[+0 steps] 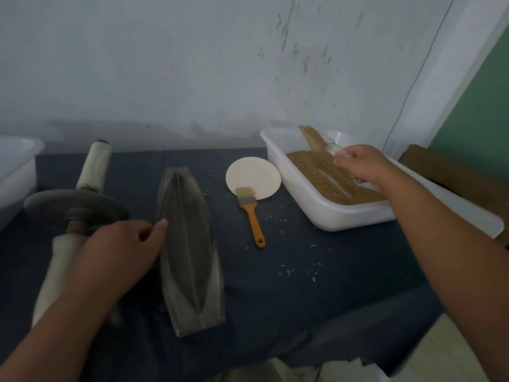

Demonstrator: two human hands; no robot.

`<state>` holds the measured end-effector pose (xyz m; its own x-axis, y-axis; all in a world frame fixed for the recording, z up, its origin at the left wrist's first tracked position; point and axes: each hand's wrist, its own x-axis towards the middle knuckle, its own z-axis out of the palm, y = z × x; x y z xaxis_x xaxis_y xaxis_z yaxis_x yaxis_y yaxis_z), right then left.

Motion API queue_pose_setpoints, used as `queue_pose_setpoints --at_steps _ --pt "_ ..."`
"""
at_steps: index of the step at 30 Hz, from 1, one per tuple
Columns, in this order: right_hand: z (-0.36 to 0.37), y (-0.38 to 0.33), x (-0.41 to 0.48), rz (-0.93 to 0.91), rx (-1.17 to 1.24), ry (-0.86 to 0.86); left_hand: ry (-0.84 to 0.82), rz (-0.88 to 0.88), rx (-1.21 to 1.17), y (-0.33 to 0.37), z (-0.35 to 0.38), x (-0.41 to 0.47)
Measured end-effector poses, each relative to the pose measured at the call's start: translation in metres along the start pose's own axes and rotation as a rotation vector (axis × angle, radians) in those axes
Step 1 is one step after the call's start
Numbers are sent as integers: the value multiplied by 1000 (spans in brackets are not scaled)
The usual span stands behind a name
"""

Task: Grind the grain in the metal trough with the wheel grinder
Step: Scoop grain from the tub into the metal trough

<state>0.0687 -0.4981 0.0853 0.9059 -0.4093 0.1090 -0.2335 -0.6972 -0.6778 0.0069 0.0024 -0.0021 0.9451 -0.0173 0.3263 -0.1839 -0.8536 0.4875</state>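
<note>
Head view: white rectangular plastic tub (327, 216) at my right holds brown grain (314, 166). The grey boat-shaped metal trough (190, 244) lies on dark blue cloth (303, 288), the metal wheel grinder (74, 205) just left of it. Bare cloth spreads between trough and tub. My right hand (360, 165) grips a clear scoop (316, 140) heaped with grain; my left hand (121, 255), loosely curled, touches the trough's left rim with its thumb.
</note>
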Motion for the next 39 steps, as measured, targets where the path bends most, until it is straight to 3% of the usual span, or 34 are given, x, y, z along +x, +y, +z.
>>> queue_pose_setpoints --at_steps 5,11,21,28,31,35,39 --pt "0 1 -16 15 -97 -21 0 -5 -23 -2 1 1" --pt "-27 -31 -54 -49 36 -101 28 20 -25 -4 3 2" --pt "12 -106 -142 -266 105 -573 -4 -13 -48 0 0 -2" --pt "56 -139 -146 -330 -207 -633 -20 -36 -56 3 2 -2" --pt "58 -163 -145 -383 -326 -564 -13 -40 -41 3 3 -1" --pt "56 -196 -148 -586 -663 -489 -8 -39 -39 4 3 -2" --pt "42 -217 -168 -620 -814 -498 -13 -37 -53 4 3 -2"
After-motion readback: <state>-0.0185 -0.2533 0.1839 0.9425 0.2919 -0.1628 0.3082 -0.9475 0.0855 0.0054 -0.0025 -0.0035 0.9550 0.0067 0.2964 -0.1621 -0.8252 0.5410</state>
